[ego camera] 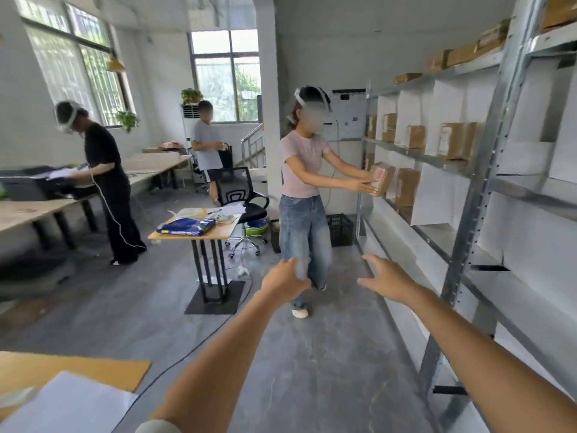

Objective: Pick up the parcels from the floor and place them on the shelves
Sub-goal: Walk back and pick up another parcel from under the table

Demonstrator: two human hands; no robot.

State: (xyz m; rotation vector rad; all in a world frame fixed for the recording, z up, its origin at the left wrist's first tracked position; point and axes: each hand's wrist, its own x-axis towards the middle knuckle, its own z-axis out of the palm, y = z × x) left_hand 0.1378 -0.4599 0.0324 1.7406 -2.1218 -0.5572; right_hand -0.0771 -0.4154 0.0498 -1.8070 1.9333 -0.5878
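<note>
At the bottom of the frame both bare forearms reach forward over the grey floor (312,370). The left hand (285,281) sits just below centre, fingers spread and loosely curved, holding nothing. The right hand (385,281) is beside it to the right, palm turned inward, fingers splayed wide, also empty and touching nothing.

In the lower left corner lies a flat sheet of cardboard (71,370) with white paper (68,404) on top. A black cable runs across the floor from there toward the small table (193,232) at centre left, which carries a blue packet and papers.

Along the right side runs the metal shelving (480,189), its grey uprights and boards backed by white panels. Brown cardboard parcels (457,140) stand upright on the middle and upper boards in the right-centre and upper-right of the frame; they are taped boxes with pale labels.

Directly beyond the hands, a person in a pink top (304,164) stands in the aisle and holds one parcel (382,178) between both palms at the shelf edge. Behind are a black office chair (240,195) and a dark crate (340,229). Two more people stand by long tables at the left, under the windows.
</note>
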